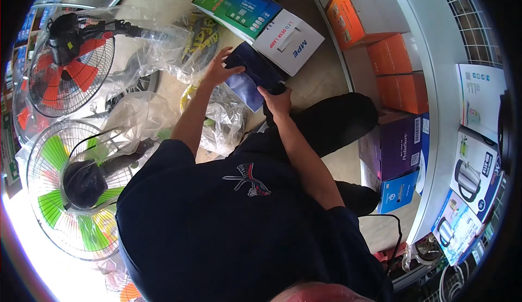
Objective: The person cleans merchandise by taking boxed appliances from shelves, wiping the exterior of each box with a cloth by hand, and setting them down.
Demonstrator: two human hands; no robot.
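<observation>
- At the far left of the frame, a red-bladed fan (71,77) stands above a green-bladed fan (81,185), both partly wrapped in clear plastic and apart from the work.
- Right of these, above the centre of the frame, the left hand (218,75) is wide: fingers spread upward, thumb reaching over the upper left edge of the dark blue box, forearm rising from the sleeve.
- The dark blue box (254,72) sits tilted at upper centre, between the two hands. The step in hand seems to be steadying or turning it; the next move would call for the left fingers to settle on its edge while the right keeps the opposite corner from slipping.
- The right hand (279,102) is narrow, closed on the box's lower right corner, its forearm slanting up from lower right. A black patch shows under the fingers; what it is cannot be told.
- Just beside, farther right, lies a white desk-lamp box (289,42).
- Toward the right of the frame, orange boxes (401,87) sit on a shelf.
</observation>
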